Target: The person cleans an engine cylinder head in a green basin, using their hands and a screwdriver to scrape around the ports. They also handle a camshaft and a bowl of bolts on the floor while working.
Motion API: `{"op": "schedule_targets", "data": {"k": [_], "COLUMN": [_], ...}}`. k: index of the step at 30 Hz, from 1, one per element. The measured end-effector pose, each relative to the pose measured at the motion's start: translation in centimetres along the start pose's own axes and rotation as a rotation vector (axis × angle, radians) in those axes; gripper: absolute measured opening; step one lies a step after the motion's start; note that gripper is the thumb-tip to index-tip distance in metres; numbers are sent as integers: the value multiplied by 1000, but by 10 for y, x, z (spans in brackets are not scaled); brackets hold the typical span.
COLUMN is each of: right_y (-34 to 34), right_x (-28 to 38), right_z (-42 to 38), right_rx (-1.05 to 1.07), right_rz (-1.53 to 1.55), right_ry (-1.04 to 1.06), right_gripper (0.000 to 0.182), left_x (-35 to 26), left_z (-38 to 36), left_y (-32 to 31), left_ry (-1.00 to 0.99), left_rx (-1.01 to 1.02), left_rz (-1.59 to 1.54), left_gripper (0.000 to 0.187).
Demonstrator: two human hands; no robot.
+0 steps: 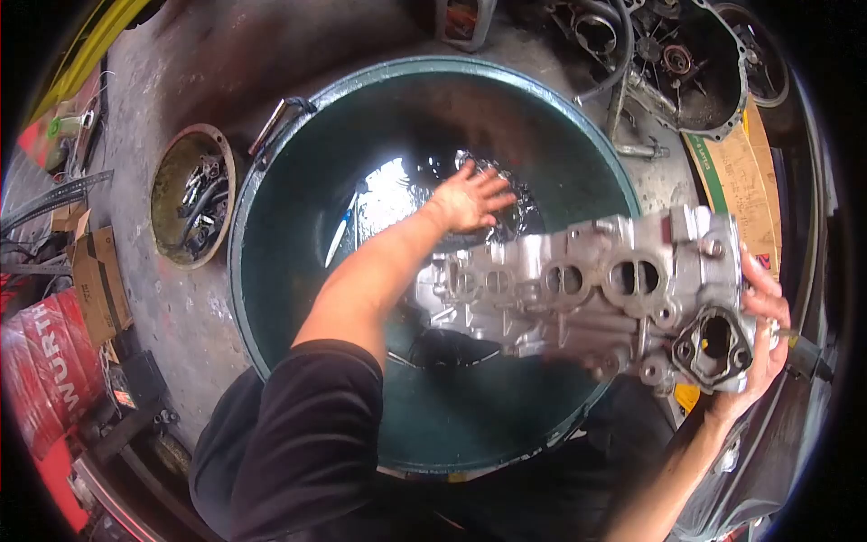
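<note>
Bare-handed over a green tub (pixel 282 262), we steady a heavy-looking metal casting (pixel 596 289) whose ports face us. Taking clock positions from the tub's centre, the casting stretches from the middle out past the rim at three to four o'clock. Our right hand (pixel 766 339) curls around its outer end; our left hand (pixel 471 200), just above centre toward one o'clock, is spread wide and empty over the liquid (pixel 388 203) — whether it touches the surface, we cannot tell.

The danger, as we judge it, lies in that one-sided hold. Wet fingers on smooth metal could slip, and with our left hand away, the inner end might drop, splashing us or knocking the tub wall. How much weight the rim bears is unclear. A tumbling casting could also pinch our left forearm, close beside its inner end.

The tub holds liquid, bright with reflections, and a slim blue-and-white tool (pixel 341 230) slanting inside at nine to ten o'clock. Outside, also between nine and ten, a round bowl (pixel 166 176) carries a jumble of small metal parts (pixel 206 185) and a dark strip. At twelve o'clock stands a pale container (pixel 468 43), reddish within — its contents too indistinct for us to name.
</note>
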State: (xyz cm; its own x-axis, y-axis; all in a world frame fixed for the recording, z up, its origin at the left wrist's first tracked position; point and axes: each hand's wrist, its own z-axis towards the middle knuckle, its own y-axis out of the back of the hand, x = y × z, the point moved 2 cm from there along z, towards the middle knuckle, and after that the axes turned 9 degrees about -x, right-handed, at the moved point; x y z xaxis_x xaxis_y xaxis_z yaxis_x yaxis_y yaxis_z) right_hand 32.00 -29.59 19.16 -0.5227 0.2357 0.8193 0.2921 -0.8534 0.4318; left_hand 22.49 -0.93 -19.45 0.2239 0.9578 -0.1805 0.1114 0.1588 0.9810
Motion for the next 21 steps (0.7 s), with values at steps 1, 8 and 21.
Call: {"op": "schedule_targets", "data": {"k": [1,8,21], "right_y": [0,-13,-29], "right_x": [-1,12,-7], "right_z": [2,12,15], "right_rx": [14,-41,-237], "right_rz": [-45,-495,-146], "right_ry": [14,170,-134], "right_gripper": [27,30,26], "left_x": [4,35,-62], "left_z": [-11,-134,-258], "left_y": [7,19,34], "left_ry": [75,565,961], "left_rx": [22,-63,-112], "left_rz": [-13,-6,-149], "left_gripper": [62,60,63]}}
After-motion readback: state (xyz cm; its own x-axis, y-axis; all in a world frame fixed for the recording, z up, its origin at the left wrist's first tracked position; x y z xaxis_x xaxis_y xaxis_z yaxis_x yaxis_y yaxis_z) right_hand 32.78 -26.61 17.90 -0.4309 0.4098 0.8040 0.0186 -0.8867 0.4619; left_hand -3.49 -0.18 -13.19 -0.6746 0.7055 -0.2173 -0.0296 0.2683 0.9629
